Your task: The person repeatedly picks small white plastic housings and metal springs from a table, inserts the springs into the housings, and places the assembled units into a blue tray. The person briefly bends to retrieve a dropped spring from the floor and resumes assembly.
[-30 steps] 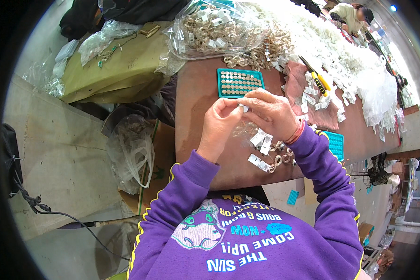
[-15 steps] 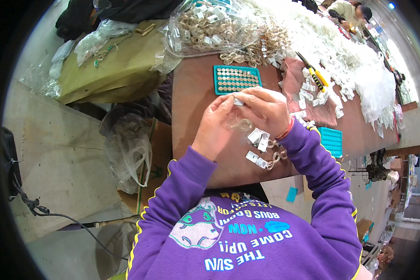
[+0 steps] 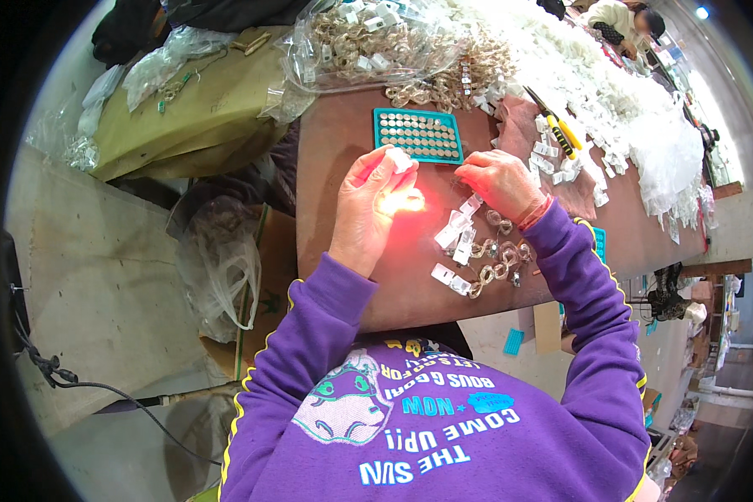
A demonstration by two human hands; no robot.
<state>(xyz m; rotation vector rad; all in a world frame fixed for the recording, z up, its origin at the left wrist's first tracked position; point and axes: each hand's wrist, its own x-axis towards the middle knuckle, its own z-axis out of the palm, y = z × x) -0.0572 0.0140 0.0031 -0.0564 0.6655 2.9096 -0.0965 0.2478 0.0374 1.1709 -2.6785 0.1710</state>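
My left hand [image 3: 362,201] is closed, thumb and fingers gripping a small white plastic battery case [image 3: 402,160]. Just below that case a string light [image 3: 405,201] glows bright orange-red against my fingers. To the right, my right hand [image 3: 502,186] hovers over the table with fingertips drawn together; what they hold, if anything, is too small to make out. Beyond both hands lies a teal tray [image 3: 418,115] of round silver coin cells in rows. Near my right wrist rest several white battery cases [image 3: 453,230] with coiled wire light strings [image 3: 502,266].
Yellow-handled pliers [image 3: 565,134] lie on a reddish cloth [image 3: 517,125] at the right. A big heap of white cases [image 3: 552,58] and a clear bag of coiled strings [image 3: 368,50] fill the far side. Another person [image 3: 619,23] sits at far right.
My hands, together before, have parted: the right has moved right, and the left keeps the white case. The string light is now glowing red, and more coiled strings show on the table.
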